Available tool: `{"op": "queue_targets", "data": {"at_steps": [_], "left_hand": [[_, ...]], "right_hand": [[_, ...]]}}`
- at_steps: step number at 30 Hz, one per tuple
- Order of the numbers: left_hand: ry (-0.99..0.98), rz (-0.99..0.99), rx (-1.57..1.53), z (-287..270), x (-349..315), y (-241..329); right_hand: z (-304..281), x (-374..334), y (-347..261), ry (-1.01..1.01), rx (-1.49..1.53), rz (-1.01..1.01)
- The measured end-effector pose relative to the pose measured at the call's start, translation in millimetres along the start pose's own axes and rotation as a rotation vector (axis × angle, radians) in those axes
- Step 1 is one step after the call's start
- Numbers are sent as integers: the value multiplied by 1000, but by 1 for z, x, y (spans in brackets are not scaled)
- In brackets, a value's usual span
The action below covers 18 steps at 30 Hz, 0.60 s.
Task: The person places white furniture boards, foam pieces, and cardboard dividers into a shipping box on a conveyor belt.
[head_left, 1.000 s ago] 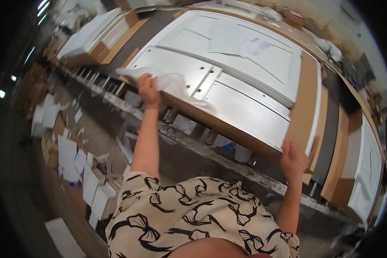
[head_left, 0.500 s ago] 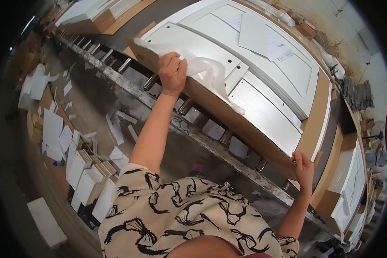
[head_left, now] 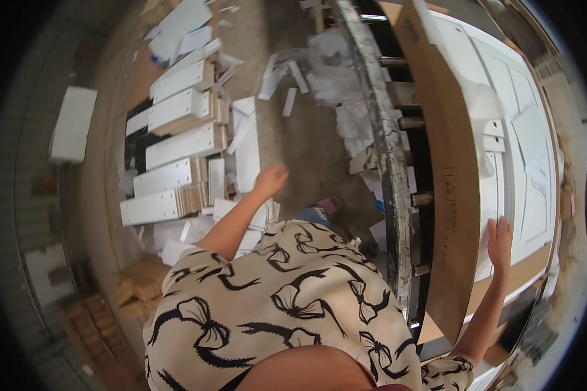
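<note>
My right hand (head_left: pixel 500 242) lies flat with fingers spread on a white panelled door (head_left: pixel 512 150), which rests in an open brown cardboard box (head_left: pixel 453 182) on a roller conveyor. My left hand (head_left: pixel 270 180) hangs off the conveyor, stretched out toward stacks of white foam and cardboard pieces (head_left: pixel 176 163) on the floor. It holds nothing and its fingers look loosely curled. A white foam sheet (head_left: pixel 486 104) lies on the door near its far end.
The conveyor's grey metal rail (head_left: pixel 388 163) runs between me and the box. Scraps of white foam (head_left: pixel 326 72) litter the concrete floor. A white block (head_left: pixel 72 124) lies at the far left, and brown cardboard pieces (head_left: pixel 130 287) sit beside my left elbow.
My left hand has let go of the foam sheet on the door and swung down toward the floor stacks. My head turned left; my right hand stays on the door.
</note>
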<state>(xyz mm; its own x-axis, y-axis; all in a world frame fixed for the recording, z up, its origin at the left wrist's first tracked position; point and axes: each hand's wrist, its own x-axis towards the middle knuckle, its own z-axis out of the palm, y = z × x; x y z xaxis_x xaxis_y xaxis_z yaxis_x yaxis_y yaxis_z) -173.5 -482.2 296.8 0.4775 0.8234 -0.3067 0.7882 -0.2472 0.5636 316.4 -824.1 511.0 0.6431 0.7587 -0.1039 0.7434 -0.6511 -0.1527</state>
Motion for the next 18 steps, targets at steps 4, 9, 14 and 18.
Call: {"op": "queue_targets", "data": {"at_steps": [4, 9, 14, 18], "left_hand": [[-294, -271, 251, 5, -159, -145], [-808, -810, 180, 7, -233, -213], [-659, -402, 291, 0, -92, -233], [-313, -153, 96, -29, 93, -210]], "right_hand": [[2, 4, 2, -51, 107, 117], [-4, 5, 5, -93, 137, 165], [-84, 24, -112, 296, 299, 147], [-73, 44, -270, 185, 802, -73]]}}
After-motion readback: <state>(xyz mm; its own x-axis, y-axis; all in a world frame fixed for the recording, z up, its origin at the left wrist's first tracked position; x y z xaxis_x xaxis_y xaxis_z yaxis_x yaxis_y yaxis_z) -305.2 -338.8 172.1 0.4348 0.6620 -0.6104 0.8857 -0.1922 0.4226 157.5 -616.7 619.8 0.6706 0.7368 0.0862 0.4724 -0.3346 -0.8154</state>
